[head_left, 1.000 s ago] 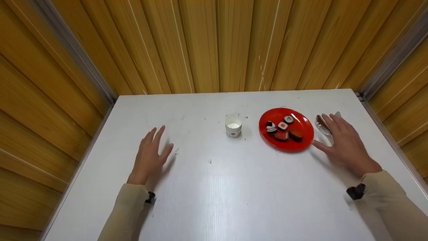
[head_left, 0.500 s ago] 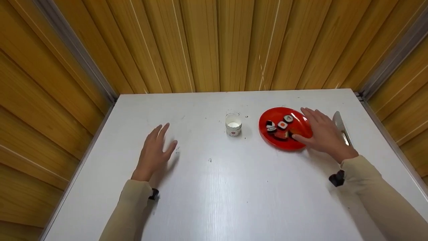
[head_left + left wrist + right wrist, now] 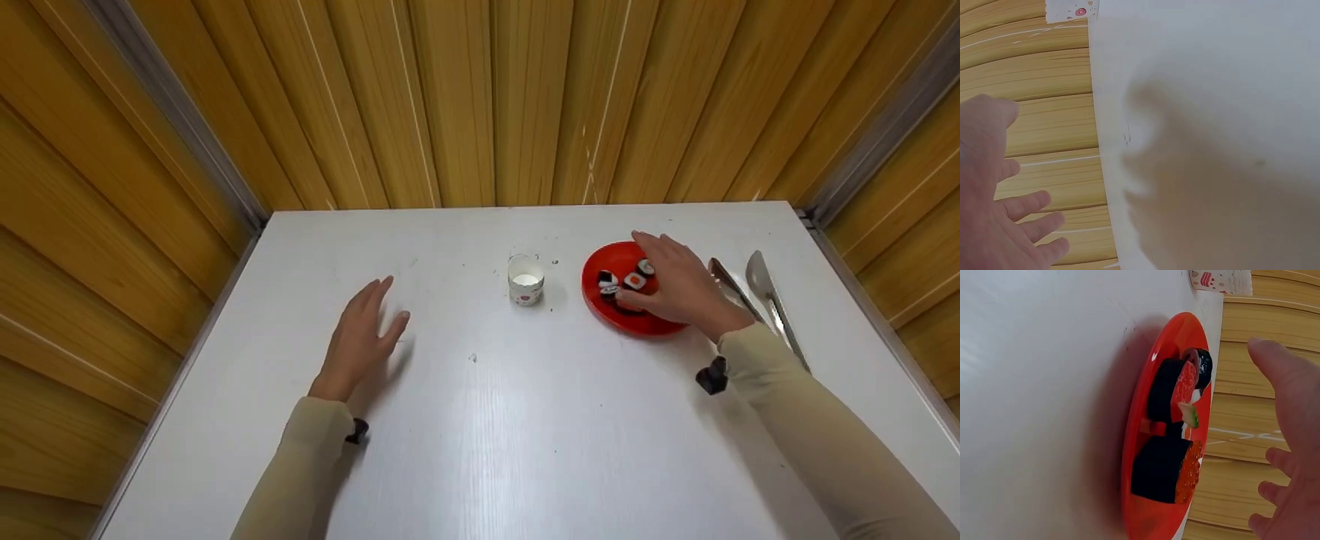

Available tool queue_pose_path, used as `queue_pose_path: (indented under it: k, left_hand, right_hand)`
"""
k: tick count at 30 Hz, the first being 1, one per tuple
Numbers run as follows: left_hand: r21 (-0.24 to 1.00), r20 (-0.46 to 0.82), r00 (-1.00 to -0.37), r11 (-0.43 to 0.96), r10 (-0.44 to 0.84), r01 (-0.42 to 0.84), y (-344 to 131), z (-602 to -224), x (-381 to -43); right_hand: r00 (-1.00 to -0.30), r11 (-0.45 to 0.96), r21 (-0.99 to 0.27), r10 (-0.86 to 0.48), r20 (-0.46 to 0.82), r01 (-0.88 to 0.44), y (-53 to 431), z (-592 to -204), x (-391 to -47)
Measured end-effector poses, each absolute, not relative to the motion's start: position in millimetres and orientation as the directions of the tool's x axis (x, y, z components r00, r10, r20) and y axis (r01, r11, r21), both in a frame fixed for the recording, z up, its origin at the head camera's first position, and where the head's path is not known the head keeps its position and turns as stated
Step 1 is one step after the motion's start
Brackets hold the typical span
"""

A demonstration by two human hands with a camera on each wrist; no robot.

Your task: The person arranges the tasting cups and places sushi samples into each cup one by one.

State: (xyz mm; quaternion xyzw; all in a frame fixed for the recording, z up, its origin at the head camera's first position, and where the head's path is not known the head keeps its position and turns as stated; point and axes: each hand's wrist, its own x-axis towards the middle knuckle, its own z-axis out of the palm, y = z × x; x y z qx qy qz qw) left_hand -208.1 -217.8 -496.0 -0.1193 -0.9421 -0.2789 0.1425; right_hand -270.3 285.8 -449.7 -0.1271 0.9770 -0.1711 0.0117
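Observation:
My right hand (image 3: 675,285) hovers over the right part of a red plate (image 3: 600,259), fingers spread, holding nothing. Several sushi pieces lie on that plate; some are hidden beneath the hand in the head view. From the right wrist, a dark-wrapped sushi with orange roe (image 3: 1159,469) and another topped in red (image 3: 1168,391) show on the plate, with the thumb and fingers above them. Over the left part of the white table, my left hand (image 3: 358,341) is held with fingers extended and thumb apart, touching no object.
A small white patterned cup (image 3: 526,291) stands left of the plate. To the right lie long shiny cutlery pieces, a spoon (image 3: 759,277) and a brown-looking utensil (image 3: 721,271) partly covered by the sleeve. Wood-patterned walls (image 3: 450,105) border the table.
My right hand has moved left from over the cutlery to over the plate, uncovering the utensils. The left hand has drifted slightly to the right.

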Motion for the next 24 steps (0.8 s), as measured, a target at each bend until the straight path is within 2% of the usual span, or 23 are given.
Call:
queue_pose_path:
  k: [5, 14, 24]
  left_hand:
    - [0.513, 0.312, -0.939, 0.806, 0.145, 0.295, -214, -499, -209]
    - [0.502, 0.351, -0.923, 0.801, 0.156, 0.327, -206, -499, -208]
    - [0.492, 0.387, -0.907, 0.794, 0.168, 0.357, -200, -500, -208]
  right_hand:
    - [-0.954, 0.897, -0.336, -0.299, 0.019, -0.287, 269, -454, -279]
    - [-0.948, 0.896, -0.329, -0.317, -0.008, -0.297, 237, -458, -291]
    - [-0.938, 0.857, -0.422, -0.345, -0.044, -0.295, 211, -464, -294]
